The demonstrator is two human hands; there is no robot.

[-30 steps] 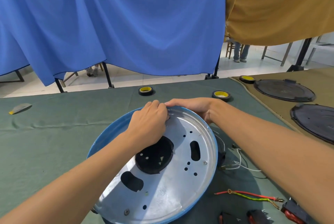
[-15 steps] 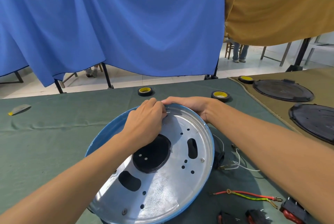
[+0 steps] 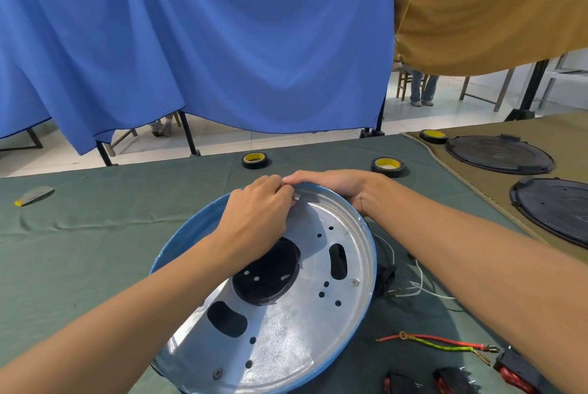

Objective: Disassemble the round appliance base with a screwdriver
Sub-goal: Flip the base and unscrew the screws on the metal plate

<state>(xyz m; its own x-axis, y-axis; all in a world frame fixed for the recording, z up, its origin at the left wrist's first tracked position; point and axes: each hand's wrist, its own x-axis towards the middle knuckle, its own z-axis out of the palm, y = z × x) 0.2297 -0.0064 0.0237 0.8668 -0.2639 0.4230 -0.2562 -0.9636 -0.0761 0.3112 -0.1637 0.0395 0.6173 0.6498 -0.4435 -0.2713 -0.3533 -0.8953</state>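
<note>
The round base [image 3: 371,261] is sitting tilted on the green cloth [image 3: 79,260], its blue rim ringing a silver metal plate [image 3: 286,339], directly under both hands. The left hand [image 3: 254,215] is working at the far edge of the plate with its fingers curled tight together; whether they are pinching something small there I cannot tell. The right hand [image 3: 334,183] is lying over the far rim, fingers fairly straight and pressing down, their tips meeting the left fingers.

Judging by the scene, the job is partly done: loose wires [image 3: 416,290] and black parts [image 3: 451,377] are lying well nearer the body than the fingers. One screw [image 3: 354,282] and another [image 3: 217,373] are sitting in the plate, so removal is looking unfinished. No screwdriver is showing.
</note>
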